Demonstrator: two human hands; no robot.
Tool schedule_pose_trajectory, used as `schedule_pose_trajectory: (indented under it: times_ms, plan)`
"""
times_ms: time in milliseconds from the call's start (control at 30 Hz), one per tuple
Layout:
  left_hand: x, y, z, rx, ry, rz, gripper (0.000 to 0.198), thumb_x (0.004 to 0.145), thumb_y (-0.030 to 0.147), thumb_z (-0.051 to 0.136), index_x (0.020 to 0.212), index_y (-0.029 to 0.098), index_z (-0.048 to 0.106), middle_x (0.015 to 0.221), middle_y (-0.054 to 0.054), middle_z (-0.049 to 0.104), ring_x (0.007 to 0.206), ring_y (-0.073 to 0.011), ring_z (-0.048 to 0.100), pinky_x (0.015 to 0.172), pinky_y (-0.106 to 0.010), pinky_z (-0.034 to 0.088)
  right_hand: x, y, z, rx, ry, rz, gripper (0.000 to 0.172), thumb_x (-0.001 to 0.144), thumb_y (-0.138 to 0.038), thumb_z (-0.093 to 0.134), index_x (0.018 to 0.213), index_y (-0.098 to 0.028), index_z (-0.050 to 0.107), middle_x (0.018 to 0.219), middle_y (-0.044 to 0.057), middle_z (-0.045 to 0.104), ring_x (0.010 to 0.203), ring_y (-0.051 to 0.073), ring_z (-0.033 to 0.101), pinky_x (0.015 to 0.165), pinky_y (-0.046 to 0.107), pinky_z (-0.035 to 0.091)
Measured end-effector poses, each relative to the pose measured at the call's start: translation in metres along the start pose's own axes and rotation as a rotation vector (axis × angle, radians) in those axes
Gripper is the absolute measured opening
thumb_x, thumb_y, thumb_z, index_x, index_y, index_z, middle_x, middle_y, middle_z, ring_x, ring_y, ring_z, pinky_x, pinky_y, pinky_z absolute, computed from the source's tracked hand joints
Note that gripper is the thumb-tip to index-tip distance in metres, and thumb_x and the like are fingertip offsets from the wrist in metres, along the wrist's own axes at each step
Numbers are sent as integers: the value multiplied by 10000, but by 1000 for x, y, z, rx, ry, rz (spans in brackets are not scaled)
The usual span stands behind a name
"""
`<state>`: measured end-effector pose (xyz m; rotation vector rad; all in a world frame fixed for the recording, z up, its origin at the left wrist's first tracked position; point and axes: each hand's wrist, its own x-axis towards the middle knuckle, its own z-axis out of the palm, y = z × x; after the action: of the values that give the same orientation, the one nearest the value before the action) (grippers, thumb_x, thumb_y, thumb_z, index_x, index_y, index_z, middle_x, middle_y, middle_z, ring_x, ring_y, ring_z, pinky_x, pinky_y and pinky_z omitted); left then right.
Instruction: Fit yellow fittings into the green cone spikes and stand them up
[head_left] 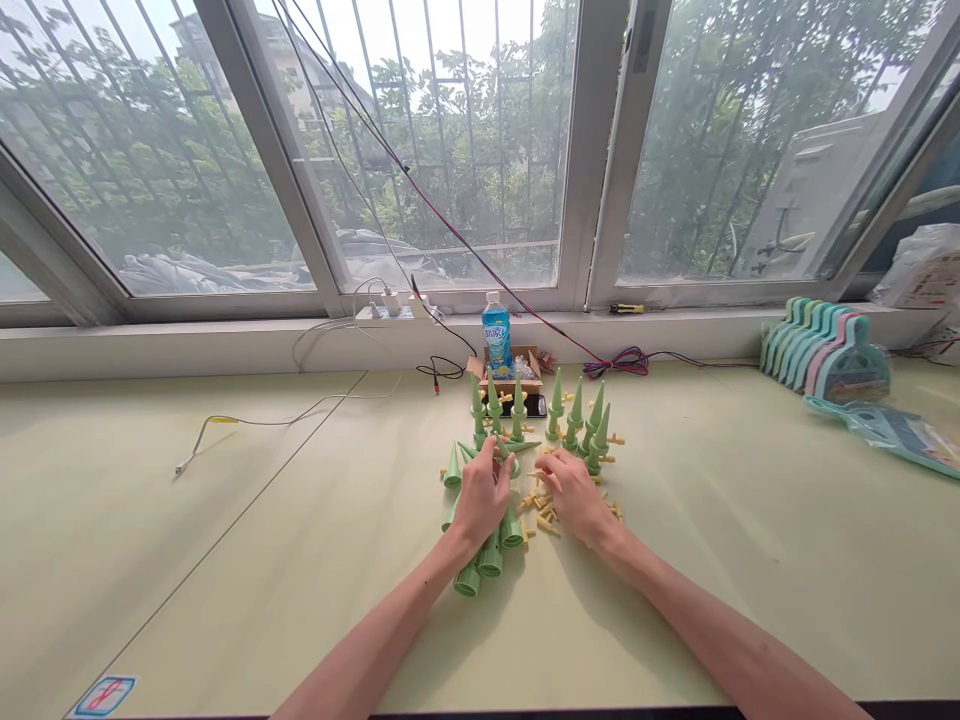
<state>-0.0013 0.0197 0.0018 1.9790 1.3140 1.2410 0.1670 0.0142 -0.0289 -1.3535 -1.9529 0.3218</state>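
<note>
My left hand [484, 490] is closed on a green cone-shaped piece [508, 460], among several other green cones. Beneath and beside its wrist lie loose green cones [490, 558] with their round open ends toward me. Small yellow pieces [546, 524] are scattered between my hands. My right hand [574, 492] hovers at the pile with its fingertips pinched together; what they hold is too small to make out. Behind my hands, green cones with yellow pieces in their sides stand upright in two groups, one at the left [518, 408] and one at the right [574, 415].
A blue-labelled bottle [496, 338], an open cardboard box [529, 383] and a black phone [535, 405] stand or lie behind the cones. Cables [619, 362] run along the sill. Pastel plastic pieces [825, 350] stand at the right. A thin cable [262, 422] lies at the left.
</note>
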Motion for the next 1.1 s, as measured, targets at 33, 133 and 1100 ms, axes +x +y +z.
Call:
schedule_pose_trajectory:
  times_ms: [33, 133, 1100]
  plan:
    - [0, 1, 0, -6, 1, -10, 157, 947, 326, 452, 1044, 214, 501, 744, 16, 548, 525, -112, 443, 520, -216, 345, 0, -1, -1, 24, 18, -6, 288, 871, 14, 442, 960, -189, 626, 921, 64, 591, 852, 198, 579, 795, 350, 491]
    - [1, 1, -1, -24, 9, -35, 148, 948, 346, 453, 994, 218, 511, 736, 8, 555, 555, -123, 470, 512, -216, 341, 1, -3, -3, 97, 66, -36, 278, 887, -9, 424, 958, -192, 621, 931, 64, 586, 841, 190, 592, 775, 336, 505]
    - [2, -7, 3, -286, -36, -158, 354, 905, 465, 542, 747, 213, 351, 597, 62, 446, 498, -85, 429, 473, -197, 331, 3, -11, -7, 274, 173, -236, 203, 946, -123, 471, 963, -199, 658, 929, 67, 621, 835, 176, 624, 717, 294, 530]
